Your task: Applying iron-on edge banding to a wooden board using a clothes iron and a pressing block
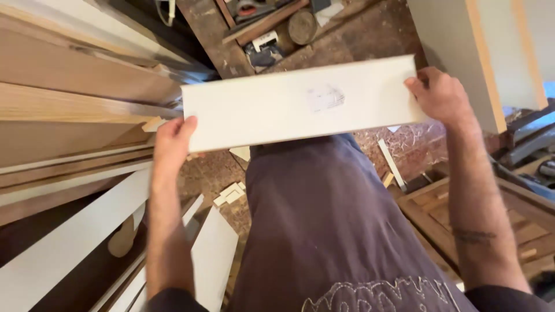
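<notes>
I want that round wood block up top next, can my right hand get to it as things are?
Probably not right away: the right hand is gripping the white board, which spans in front of the wood block. The left hand holds the other end.

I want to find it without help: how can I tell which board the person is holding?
Start at the person's dark purple shirt in the middle and look just above it. There a flat white board runs across the picture, with the left hand at one end and the right hand at the other. Unlike the white boards lying lower left, it is lifted up and has a grey smudge near its middle.
</notes>
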